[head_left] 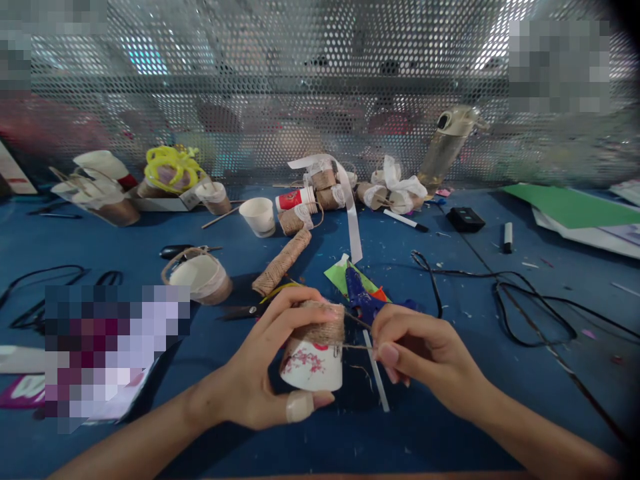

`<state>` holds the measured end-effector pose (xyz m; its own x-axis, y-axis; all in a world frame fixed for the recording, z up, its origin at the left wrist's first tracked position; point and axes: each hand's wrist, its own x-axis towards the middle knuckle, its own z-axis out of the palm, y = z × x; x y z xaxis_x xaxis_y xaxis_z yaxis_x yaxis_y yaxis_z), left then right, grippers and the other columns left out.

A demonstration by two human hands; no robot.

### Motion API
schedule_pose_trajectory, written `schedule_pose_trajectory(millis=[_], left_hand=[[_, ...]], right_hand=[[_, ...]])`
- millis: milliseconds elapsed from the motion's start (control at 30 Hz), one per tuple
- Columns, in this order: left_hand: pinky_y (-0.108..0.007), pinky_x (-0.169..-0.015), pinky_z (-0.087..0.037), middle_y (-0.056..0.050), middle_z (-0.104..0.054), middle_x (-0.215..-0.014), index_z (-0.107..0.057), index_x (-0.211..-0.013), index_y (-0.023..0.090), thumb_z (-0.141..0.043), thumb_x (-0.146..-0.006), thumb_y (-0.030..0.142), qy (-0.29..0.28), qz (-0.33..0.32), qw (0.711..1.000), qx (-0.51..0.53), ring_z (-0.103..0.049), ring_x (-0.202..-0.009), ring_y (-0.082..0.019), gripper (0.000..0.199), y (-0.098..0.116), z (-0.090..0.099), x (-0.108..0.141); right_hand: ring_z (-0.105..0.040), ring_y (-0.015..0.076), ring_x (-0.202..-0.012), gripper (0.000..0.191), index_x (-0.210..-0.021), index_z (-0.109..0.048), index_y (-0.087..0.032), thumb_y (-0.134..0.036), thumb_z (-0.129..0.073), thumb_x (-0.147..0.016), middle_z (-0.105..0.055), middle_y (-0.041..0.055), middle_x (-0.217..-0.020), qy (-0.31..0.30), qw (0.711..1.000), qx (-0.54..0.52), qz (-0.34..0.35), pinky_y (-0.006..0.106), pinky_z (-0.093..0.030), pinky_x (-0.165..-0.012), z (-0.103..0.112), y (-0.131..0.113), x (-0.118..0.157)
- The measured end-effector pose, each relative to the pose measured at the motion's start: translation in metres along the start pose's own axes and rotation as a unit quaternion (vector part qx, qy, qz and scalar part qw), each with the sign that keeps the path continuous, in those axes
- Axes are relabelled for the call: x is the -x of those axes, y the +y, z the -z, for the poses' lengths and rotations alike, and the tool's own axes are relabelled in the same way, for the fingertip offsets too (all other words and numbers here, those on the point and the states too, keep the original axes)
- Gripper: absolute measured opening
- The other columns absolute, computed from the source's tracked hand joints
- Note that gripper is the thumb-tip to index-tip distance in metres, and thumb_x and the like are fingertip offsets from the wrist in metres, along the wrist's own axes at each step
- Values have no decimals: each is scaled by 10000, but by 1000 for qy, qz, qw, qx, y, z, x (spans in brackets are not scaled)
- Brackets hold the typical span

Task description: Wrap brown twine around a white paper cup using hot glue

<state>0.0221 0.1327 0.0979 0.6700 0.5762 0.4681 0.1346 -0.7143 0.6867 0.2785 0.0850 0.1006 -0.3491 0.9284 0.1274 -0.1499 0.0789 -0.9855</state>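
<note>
1. In the head view: holding a white cup (320, 375) over the blue worktop (250, 447), right in front.
2. Painted with pink flowers and a red spot; wrapped round its upper part with brown string (325, 328).
3. With left grip (253, 377): curled round the cup, thumb at the lower edge.
4. With right grip (433, 350): pinching the string.
5. Printed beside the flowers: dark marks, too tiny to read.

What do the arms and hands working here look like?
They're a person's, with no gloves, sleeves or jewellery in view. The left hand has a pale, slightly see-through wrap around its thumb; the right hand shows none.
</note>
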Motion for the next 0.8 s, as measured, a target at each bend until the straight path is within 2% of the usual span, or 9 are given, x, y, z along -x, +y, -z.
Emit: schedule_pose_trajectory(millis=[133,300,633,800], left_hand=[[-502,-1056,-446,-131,-448,-1305,-482,-1351,248,-803,-710,371,16,20,999,22,-477,-1235,-345,728,0,-2,2],[-521,-1033,-454,-117,-466,-1267,-503,-1314,263,-810,-700,391,29,20,998,44,-496,-1200,-342,699,3,-5,2],[-477,-1046,-457,-116,-456,-1244,-521,-1308,239,-827,-682,379,52,9,995,84,-490,-1189,-319,711,2,-10,5],[-518,-1043,-463,-122,-447,-1259,-527,-1324,250,-832,-667,393,69,16,992,101,-499,-1190,-336,739,1,-14,10]], right_hand=[[-503,47,-554,170,-790,-681,-180,-261,-667,-939,-538,-22,-769,3,1000,23,1,170,-413,-485,-2,4,-1],[-480,53,-544,209,-774,-668,-171,-302,-670,-937,-546,-20,-767,7,999,38,-22,193,-390,-487,-1,6,-1],[-487,54,-544,218,-772,-673,-169,-330,-691,-918,-556,-15,-775,7,999,30,-41,187,-406,-483,-5,7,-2],[-495,51,-561,195,-778,-677,-169,-304,-693,-917,-538,-22,-771,4,999,24,-44,170,-419,-488,-7,6,-2]])
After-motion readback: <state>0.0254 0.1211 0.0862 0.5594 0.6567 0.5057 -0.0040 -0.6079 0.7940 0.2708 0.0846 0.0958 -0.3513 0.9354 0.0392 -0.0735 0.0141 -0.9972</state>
